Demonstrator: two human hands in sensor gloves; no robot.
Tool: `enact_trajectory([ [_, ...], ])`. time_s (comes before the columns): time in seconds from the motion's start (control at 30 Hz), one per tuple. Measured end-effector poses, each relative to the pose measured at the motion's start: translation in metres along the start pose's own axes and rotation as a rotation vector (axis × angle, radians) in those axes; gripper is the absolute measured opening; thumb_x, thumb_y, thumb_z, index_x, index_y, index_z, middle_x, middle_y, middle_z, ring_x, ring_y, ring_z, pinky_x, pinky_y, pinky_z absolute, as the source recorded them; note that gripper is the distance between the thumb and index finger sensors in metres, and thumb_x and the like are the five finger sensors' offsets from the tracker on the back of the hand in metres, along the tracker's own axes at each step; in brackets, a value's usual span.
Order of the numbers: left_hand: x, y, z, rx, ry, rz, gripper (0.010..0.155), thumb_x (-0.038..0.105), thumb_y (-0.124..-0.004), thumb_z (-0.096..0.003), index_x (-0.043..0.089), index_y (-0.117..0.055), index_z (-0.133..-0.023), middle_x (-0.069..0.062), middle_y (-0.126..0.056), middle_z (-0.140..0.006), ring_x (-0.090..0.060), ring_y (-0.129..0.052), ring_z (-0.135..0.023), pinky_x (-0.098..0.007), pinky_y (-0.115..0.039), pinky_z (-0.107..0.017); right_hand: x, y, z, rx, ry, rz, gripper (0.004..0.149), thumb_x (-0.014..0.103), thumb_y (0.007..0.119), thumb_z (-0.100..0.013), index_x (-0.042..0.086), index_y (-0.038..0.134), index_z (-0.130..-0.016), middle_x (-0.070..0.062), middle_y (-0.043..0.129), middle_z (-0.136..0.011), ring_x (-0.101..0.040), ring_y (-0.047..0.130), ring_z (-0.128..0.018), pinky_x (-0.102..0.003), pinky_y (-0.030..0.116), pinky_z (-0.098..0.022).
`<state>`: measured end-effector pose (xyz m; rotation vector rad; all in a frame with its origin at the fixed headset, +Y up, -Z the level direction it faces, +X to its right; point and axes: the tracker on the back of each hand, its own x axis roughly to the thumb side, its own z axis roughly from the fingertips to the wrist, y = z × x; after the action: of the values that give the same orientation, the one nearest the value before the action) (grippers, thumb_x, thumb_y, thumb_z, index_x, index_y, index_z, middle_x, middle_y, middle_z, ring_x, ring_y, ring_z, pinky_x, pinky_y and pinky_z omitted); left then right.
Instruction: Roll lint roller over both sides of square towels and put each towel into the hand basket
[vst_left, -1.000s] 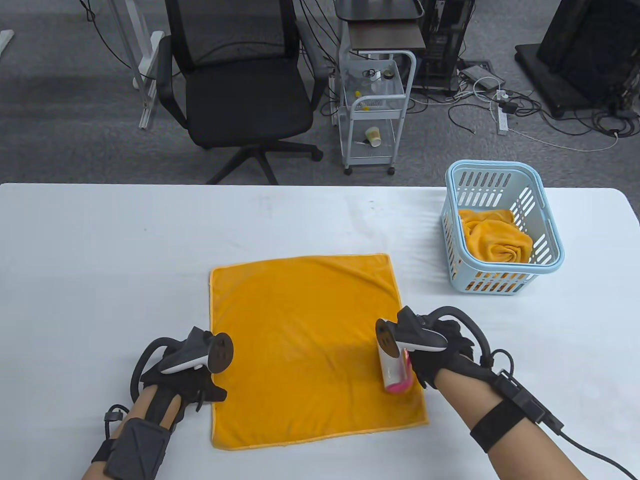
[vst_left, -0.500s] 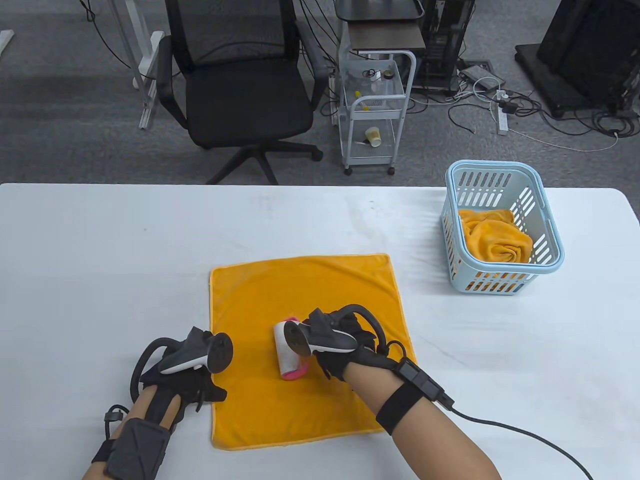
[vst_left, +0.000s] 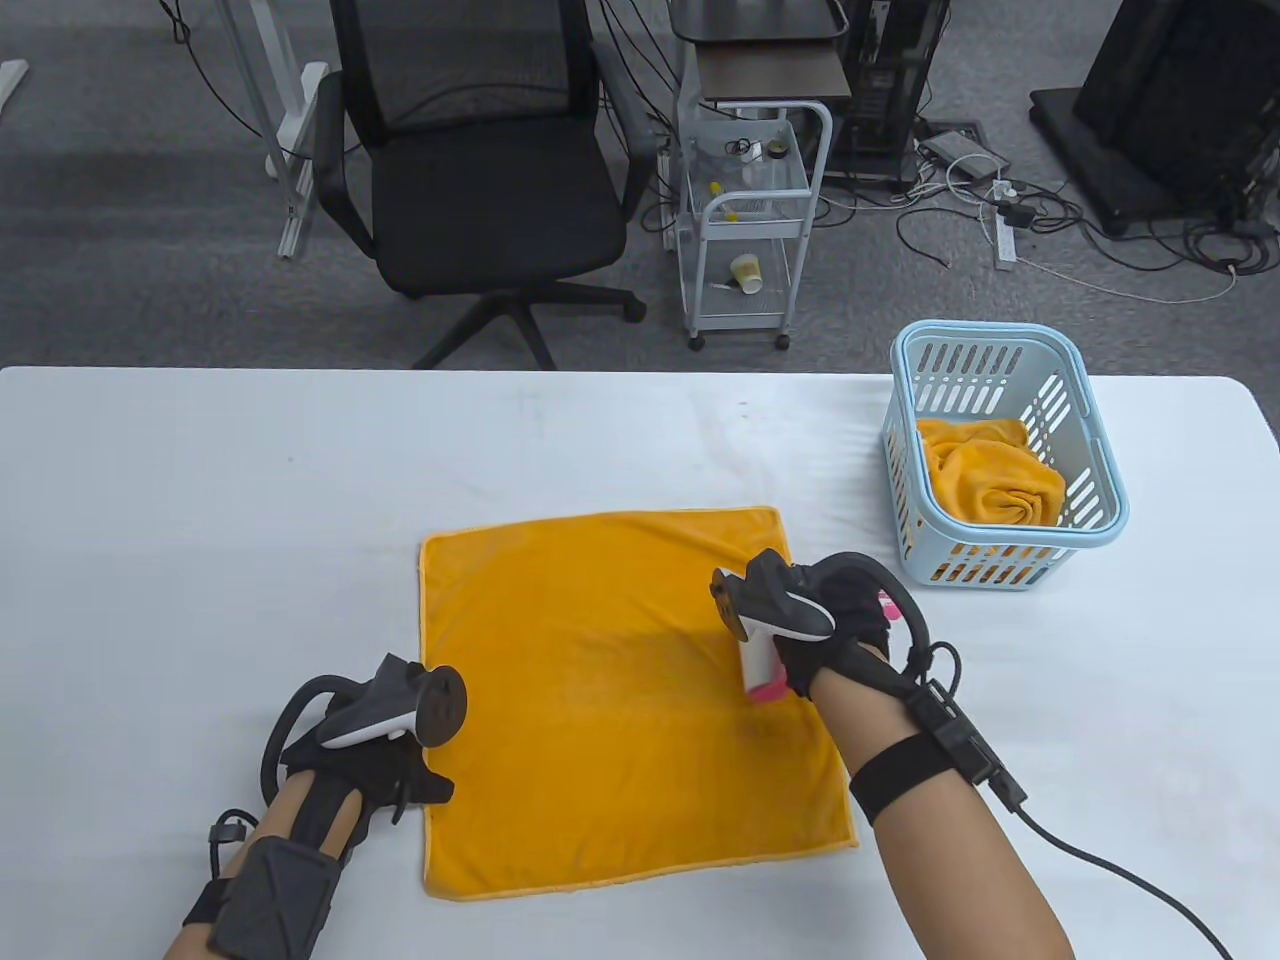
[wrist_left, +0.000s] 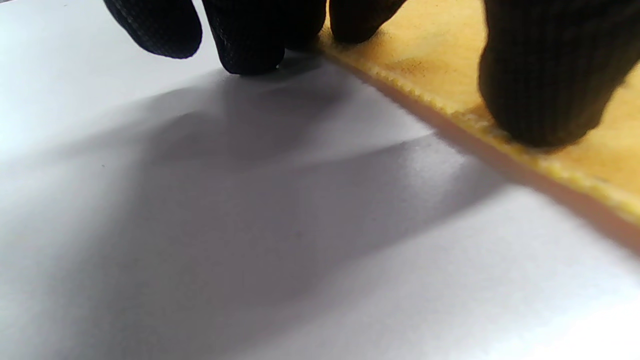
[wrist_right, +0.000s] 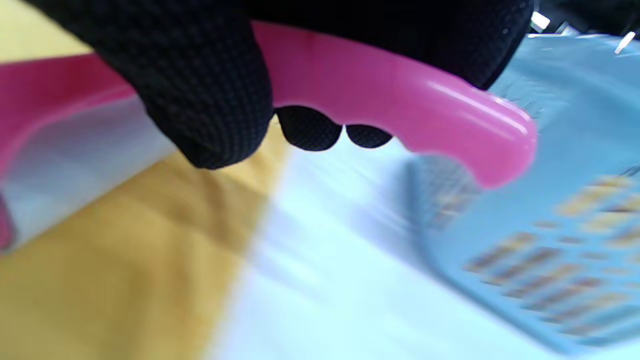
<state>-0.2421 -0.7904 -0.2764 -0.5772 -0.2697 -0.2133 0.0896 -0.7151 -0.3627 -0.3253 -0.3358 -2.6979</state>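
While I watch from the table view, I list what lies there, largest first.

Table: the white table (vst_left: 250, 480) carries everything; I see wide bare surface to the left of the towel and between the towel and the far edge.

Towel: the orange towel (vst_left: 600, 700) lies flat near the front edge, its right edge close to the basket, a strip of table between them.

Basket: the light blue hand basket (vst_left: 1095, 470) stands at the far right, near the table's far edge; a crumpled orange towel (vst_left: 990, 480) sits inside it.

Right hand: my right hand (vst_left: 840, 625) is at the flat towel's right edge, fingers curled round the pink handle of the lint roller (vst_left: 762, 668); the roll rests on the cloth just inside that edge.

Left hand: my left hand (vst_left: 365, 765) is at the towel's left edge; the left wrist view shows the thumb (wrist_left: 545, 90) pressing the hem, other fingertips on the table beside it, nothing gripped.
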Motion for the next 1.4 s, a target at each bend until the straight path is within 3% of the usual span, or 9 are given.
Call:
enact_trajectory([
  [0.13, 0.000, 0.000, 0.000, 0.001, -0.001, 0.003, 0.097, 0.066, -0.089, -0.0330, 0.024, -0.046, -0.110, -0.013, -0.040, -0.122, -0.045, -0.062, -0.106, -0.069, -0.055, -0.074, 0.067, -0.025, -0.015, -0.128, -0.140, -0.162, 0.057, 0.035, 0.095, -0.046, 0.022, 0.077, -0.099, -0.009, 0.086, -0.092, -0.039, 0.088, -0.083, -0.061, 0.074, -0.059],
  [0.23, 0.000, 0.000, 0.000, 0.001, -0.001, 0.003, 0.098, 0.066, -0.089, -0.0330, 0.024, -0.046, -0.110, -0.013, -0.040, -0.122, -0.045, -0.062, -0.106, -0.069, -0.055, -0.074, 0.112, -0.031, -0.024, -0.174, -0.205, -0.142, 0.058, 0.036, 0.093, -0.047, 0.022, 0.075, -0.100, -0.008, 0.086, -0.092, -0.038, 0.088, -0.083, -0.060, 0.074, -0.059],
  [0.33, 0.000, 0.000, 0.000, 0.001, -0.001, 0.003, 0.097, 0.066, -0.089, -0.0330, 0.024, -0.046, -0.110, -0.013, -0.040, -0.122, -0.045, -0.062, -0.106, -0.069, -0.055, -0.074, 0.133, -0.029, -0.030, -0.192, -0.212, -0.130, 0.058, 0.036, 0.093, -0.047, 0.023, 0.075, -0.100, -0.008, 0.086, -0.092, -0.038, 0.089, -0.082, -0.060, 0.075, -0.059],
  [0.47, 0.000, 0.000, 0.000, 0.002, -0.002, 0.006, 0.097, 0.066, -0.089, -0.0329, 0.024, -0.046, -0.110, -0.013, -0.040, -0.122, -0.045, -0.062, -0.106, -0.069, -0.055, -0.074, 0.119, -0.020, -0.037, -0.171, -0.170, -0.068, 0.058, 0.035, 0.094, -0.046, 0.024, 0.075, -0.100, -0.008, 0.087, -0.091, -0.038, 0.089, -0.082, -0.061, 0.074, -0.059],
  [0.7, 0.000, 0.000, 0.000, 0.002, -0.001, 0.002, 0.097, 0.066, -0.089, -0.0330, 0.024, -0.046, -0.110, -0.013, -0.040, -0.122, -0.045, -0.062, -0.106, -0.069, -0.055, -0.074, 0.015, 0.007, -0.046, -0.018, 0.109, 0.157, 0.056, 0.029, 0.098, -0.044, 0.024, 0.080, -0.097, -0.008, 0.088, -0.090, -0.039, 0.086, -0.085, -0.063, 0.071, -0.061],
  [0.87, 0.000, 0.000, 0.000, 0.002, 0.000, 0.002, 0.097, 0.066, -0.089, -0.0331, 0.024, -0.046, -0.110, -0.013, -0.040, -0.122, -0.045, -0.062, -0.106, -0.069, -0.055, -0.074, -0.018, 0.016, -0.046, 0.036, 0.218, 0.274, 0.054, 0.028, 0.099, -0.044, 0.025, 0.082, -0.095, -0.007, 0.086, -0.092, -0.039, 0.083, -0.088, -0.064, 0.069, -0.063],
  [1.07, 0.000, 0.000, 0.000, 0.002, 0.000, 0.002, 0.097, 0.066, -0.089, -0.0332, 0.024, -0.046, -0.110, -0.014, -0.040, -0.122, -0.045, -0.062, -0.106, -0.069, -0.055, -0.074, 0.023, -0.015, -0.043, -0.108, 0.081, 0.003, 0.055, 0.032, 0.097, -0.045, 0.025, 0.079, -0.098, -0.008, 0.086, -0.092, -0.039, 0.085, -0.086, -0.062, 0.072, -0.061],
  [1.2, 0.000, 0.000, 0.000, 0.002, 0.000, 0.002, 0.097, 0.066, -0.089, -0.0331, 0.023, -0.046, -0.110, -0.014, -0.040, -0.122, -0.045, -0.062, -0.106, -0.069, -0.055, -0.074, 0.088, -0.036, -0.043, -0.193, -0.075, -0.097, 0.058, 0.035, 0.095, -0.046, 0.024, 0.076, -0.100, -0.007, 0.087, -0.090, -0.038, 0.089, -0.082, -0.060, 0.075, -0.059],
  [1.4, 0.000, 0.000, 0.000, 0.004, -0.003, 0.002, 0.097, 0.066, -0.088, -0.0331, 0.024, -0.046, -0.110, -0.014, -0.040, -0.122, -0.045, -0.062, -0.106, -0.069, -0.055, -0.074, 0.123, -0.030, -0.056, -0.197, -0.090, -0.109, 0.059, 0.036, 0.094, -0.047, 0.024, 0.074, -0.101, -0.008, 0.088, -0.090, -0.037, 0.090, -0.080, -0.059, 0.076, -0.058],
])
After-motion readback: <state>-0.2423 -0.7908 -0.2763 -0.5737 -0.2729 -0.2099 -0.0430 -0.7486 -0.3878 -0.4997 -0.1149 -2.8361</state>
